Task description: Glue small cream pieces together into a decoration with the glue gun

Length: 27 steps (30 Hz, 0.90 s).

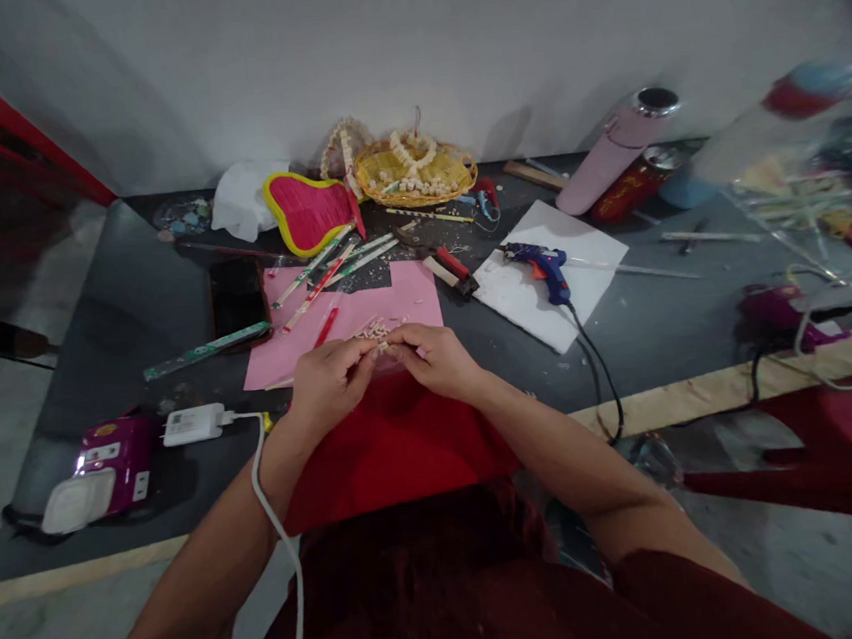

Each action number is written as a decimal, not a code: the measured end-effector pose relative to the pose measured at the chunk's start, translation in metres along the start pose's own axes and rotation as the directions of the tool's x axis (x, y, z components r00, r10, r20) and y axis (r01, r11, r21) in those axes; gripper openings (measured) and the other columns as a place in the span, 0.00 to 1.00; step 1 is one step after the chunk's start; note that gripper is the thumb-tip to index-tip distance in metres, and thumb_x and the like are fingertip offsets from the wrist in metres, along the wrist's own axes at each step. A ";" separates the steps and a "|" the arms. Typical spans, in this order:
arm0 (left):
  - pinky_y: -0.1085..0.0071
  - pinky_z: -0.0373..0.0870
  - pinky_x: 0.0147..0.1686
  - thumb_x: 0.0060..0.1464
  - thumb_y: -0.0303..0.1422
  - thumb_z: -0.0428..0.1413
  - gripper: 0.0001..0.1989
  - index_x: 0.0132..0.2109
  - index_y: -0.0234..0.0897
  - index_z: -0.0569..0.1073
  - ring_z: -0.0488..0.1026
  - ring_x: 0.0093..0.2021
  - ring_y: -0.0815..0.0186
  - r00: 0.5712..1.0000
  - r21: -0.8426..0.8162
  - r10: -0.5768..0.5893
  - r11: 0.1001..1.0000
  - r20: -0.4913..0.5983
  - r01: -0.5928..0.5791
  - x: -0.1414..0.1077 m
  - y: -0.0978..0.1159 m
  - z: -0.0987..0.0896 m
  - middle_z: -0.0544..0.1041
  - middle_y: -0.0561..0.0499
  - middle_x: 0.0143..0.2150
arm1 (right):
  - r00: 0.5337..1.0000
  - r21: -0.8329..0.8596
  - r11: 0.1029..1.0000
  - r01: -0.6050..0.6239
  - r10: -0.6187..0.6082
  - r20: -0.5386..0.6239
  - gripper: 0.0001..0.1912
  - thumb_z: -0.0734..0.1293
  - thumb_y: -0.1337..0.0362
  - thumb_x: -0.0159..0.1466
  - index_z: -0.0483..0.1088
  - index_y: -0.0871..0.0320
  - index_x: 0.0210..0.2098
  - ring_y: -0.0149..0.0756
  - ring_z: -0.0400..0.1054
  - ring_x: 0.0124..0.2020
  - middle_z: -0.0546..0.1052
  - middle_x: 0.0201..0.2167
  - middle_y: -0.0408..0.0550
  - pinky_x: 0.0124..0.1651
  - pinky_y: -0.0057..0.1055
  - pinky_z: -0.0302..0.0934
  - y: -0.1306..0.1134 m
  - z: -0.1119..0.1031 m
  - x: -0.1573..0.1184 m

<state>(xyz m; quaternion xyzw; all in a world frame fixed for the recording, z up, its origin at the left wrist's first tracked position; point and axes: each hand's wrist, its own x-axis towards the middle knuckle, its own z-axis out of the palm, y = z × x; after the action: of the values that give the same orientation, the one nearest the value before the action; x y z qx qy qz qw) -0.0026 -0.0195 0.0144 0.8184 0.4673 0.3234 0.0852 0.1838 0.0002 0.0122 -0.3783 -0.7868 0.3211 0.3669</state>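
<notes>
My left hand [332, 381] and my right hand [436, 361] meet over the near edge of a pink sheet [416, 295]. Both are closed in a pinch, fingertips almost touching, around a small pale piece [382, 346] that looks wooden. Just beyond the fingertips lies a little pile of short pale sticks [371, 329]. A red strip [326, 327] rests on the sheet to the left of the pile. Red material [408, 442] hangs below my hands. How each finger grips the piece is too small to tell.
A blue glue gun [548, 270] lies on a white board [523, 310], its cable trailing over the front edge. Pliers [452, 269], a woven basket [419, 174], a phone [238, 299], a pink flask [613, 153] and a white charger [193, 424] surround the hands; its cable crosses my left forearm.
</notes>
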 end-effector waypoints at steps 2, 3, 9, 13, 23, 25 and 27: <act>0.69 0.72 0.38 0.58 0.33 0.51 0.10 0.42 0.37 0.75 0.77 0.36 0.64 1.000 0.011 -0.003 1.000 0.009 0.003 0.000 0.000 0.000 0.81 0.48 0.38 | 1.000 -0.005 1.000 0.005 -0.005 -0.002 0.08 0.61 0.65 0.64 0.72 0.59 0.37 0.30 0.71 0.34 0.77 0.34 0.47 0.39 0.25 0.62 0.000 0.000 0.000; 0.69 0.72 0.38 0.58 0.33 0.51 0.10 0.42 0.37 0.75 0.77 0.36 0.64 1.000 0.015 -0.004 1.000 0.008 0.004 0.000 0.000 0.000 0.81 0.48 0.38 | 1.000 -0.010 1.000 0.005 -0.005 -0.003 0.08 0.61 0.65 0.64 0.72 0.59 0.37 0.30 0.71 0.34 0.77 0.34 0.47 0.39 0.25 0.62 0.000 0.000 0.000; 0.69 0.72 0.38 0.57 0.33 0.51 0.10 0.42 0.37 0.75 0.77 0.36 0.63 1.000 0.011 -0.009 1.000 0.013 0.009 0.000 -0.001 0.001 0.81 0.48 0.38 | 1.000 -0.043 0.999 0.002 -0.002 0.001 0.08 0.61 0.66 0.63 0.72 0.58 0.37 0.30 0.71 0.34 0.77 0.33 0.46 0.39 0.25 0.63 0.000 0.000 0.000; 0.69 0.72 0.38 0.57 0.33 0.51 0.11 0.43 0.37 0.75 0.77 0.37 0.63 1.000 0.002 -0.015 1.000 0.019 0.015 0.000 -0.002 0.001 0.81 0.47 0.39 | 1.000 -0.038 0.999 -0.001 0.000 -0.012 0.08 0.61 0.65 0.64 0.72 0.58 0.37 0.30 0.71 0.34 0.78 0.33 0.46 0.39 0.25 0.63 0.000 0.000 0.000; 0.69 0.72 0.38 0.58 0.32 0.50 0.10 0.43 0.37 0.75 0.77 0.37 0.64 1.000 -0.013 -0.023 1.000 0.015 0.023 0.001 -0.001 0.001 0.81 0.47 0.39 | 1.000 -0.052 0.999 -0.011 0.011 -0.001 0.08 0.61 0.66 0.64 0.72 0.58 0.38 0.30 0.71 0.35 0.78 0.34 0.47 0.40 0.25 0.63 0.000 0.000 0.000; 0.69 0.72 0.38 0.57 0.32 0.50 0.10 0.43 0.37 0.75 0.77 0.37 0.64 1.000 -0.014 -0.018 1.000 0.015 0.018 0.001 0.000 0.001 0.81 0.47 0.39 | 1.000 -0.066 0.998 -0.009 0.009 0.006 0.08 0.61 0.67 0.63 0.72 0.58 0.38 0.31 0.71 0.35 0.78 0.35 0.47 0.40 0.26 0.63 0.001 0.000 0.000; 0.69 0.72 0.38 0.57 0.32 0.50 0.10 0.43 0.37 0.75 0.78 0.37 0.64 1.000 -0.009 -0.017 1.000 0.016 0.017 0.000 -0.001 0.001 0.81 0.47 0.39 | 1.000 -0.071 0.997 -0.006 0.007 0.009 0.08 0.61 0.67 0.63 0.72 0.58 0.38 0.31 0.71 0.35 0.78 0.35 0.47 0.40 0.26 0.63 0.001 0.000 0.000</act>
<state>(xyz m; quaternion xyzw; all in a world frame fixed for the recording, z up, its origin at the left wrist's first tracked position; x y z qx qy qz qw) -0.0023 -0.0187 0.0135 0.8166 0.4720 0.3184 0.0951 0.1839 0.0008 0.0114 -0.3924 -0.7981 0.2958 0.3486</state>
